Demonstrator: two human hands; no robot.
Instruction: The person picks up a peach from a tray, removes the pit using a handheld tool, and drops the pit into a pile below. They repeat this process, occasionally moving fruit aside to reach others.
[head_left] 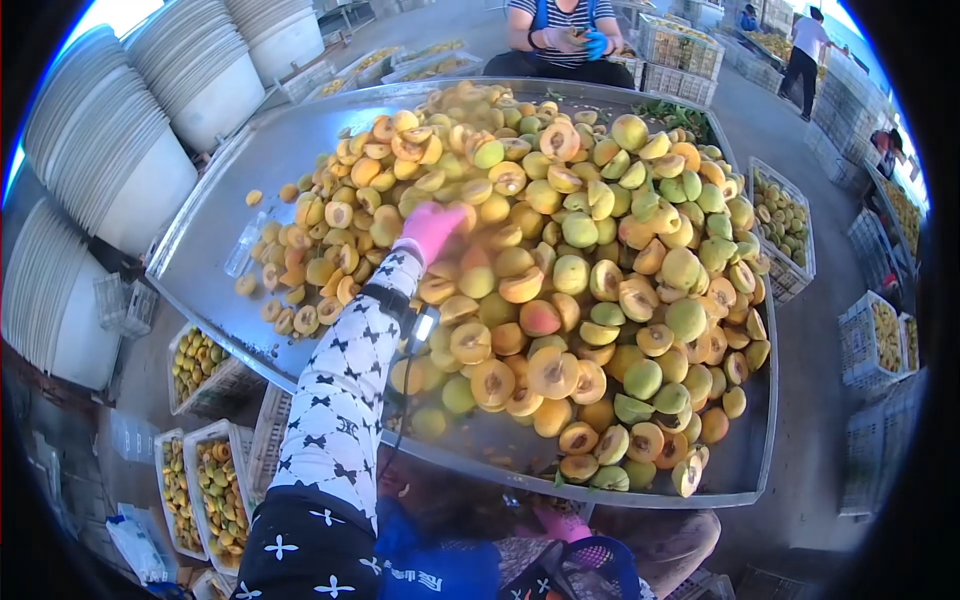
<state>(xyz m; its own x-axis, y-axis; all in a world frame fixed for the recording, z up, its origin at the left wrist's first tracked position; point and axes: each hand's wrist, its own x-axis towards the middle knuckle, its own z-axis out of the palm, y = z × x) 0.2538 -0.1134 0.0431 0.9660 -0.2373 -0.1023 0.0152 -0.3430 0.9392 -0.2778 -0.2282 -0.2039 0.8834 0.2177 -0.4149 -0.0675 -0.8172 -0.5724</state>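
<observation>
My left hand (432, 230), in a pink glove, reaches over a heap of yellow peaches (555, 372) and touches or hovers just above it. Its fingers are smeared by motion, so what they hold cannot be told. Many peaches are halved, some with pits showing; others look whole and greenish. A pink glove below the near edge of the table, by my lap, appears to be my right hand (562, 524); its fingers are mostly hidden. Beside it is a dark blue mesh basket (603, 562). The heap lies on a metal table (222, 215) with a raised rim.
A clear plastic bottle (245, 243) lies left on the table. Fruit-filled crates (222, 490) stand at lower left, others (783, 225) at right. Tall stacks of white tubs (110, 130) rise at left. A person with a blue glove (596, 44) sits across the table.
</observation>
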